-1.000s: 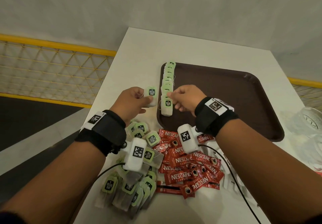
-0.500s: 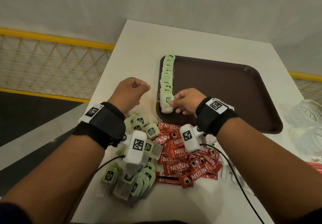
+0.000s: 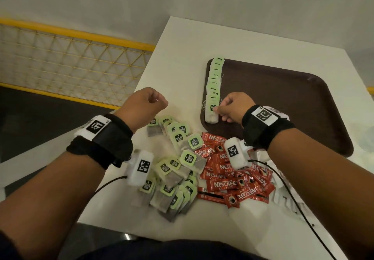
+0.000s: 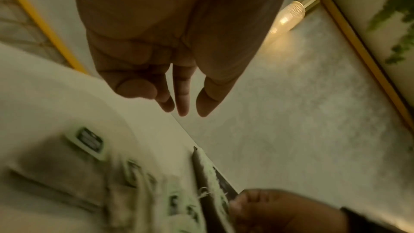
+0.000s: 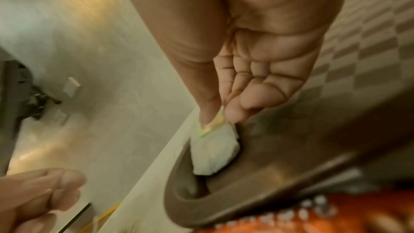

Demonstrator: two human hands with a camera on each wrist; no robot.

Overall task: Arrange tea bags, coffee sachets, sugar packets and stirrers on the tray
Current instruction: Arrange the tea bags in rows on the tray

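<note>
A dark brown tray (image 3: 283,107) lies on the white table, with a row of green-tagged tea bags (image 3: 215,77) along its left rim. My right hand (image 3: 217,110) pinches the tag of the nearest tea bag (image 3: 211,116), which rests on the tray at the row's near end. The right wrist view shows thumb and forefinger of that hand (image 5: 218,118) on the green tag, with the white bag (image 5: 212,151) lying in the tray's corner (image 5: 291,166). My left hand (image 3: 153,101) hovers left of the tray, loosely curled. The left hand (image 4: 190,109) holds nothing.
A loose pile of tea bags (image 3: 176,170) lies on the table under my left wrist. Red coffee sachets (image 3: 226,182) lie beside it, near the tray's front rim. White paper packets (image 3: 283,195) show under my right forearm. The table's left edge drops toward a yellow railing (image 3: 81,37).
The left hand held a tea bag a second ago; it is now empty and has drawn back to the left. The right hand has lowered its tea bag onto the tray.
</note>
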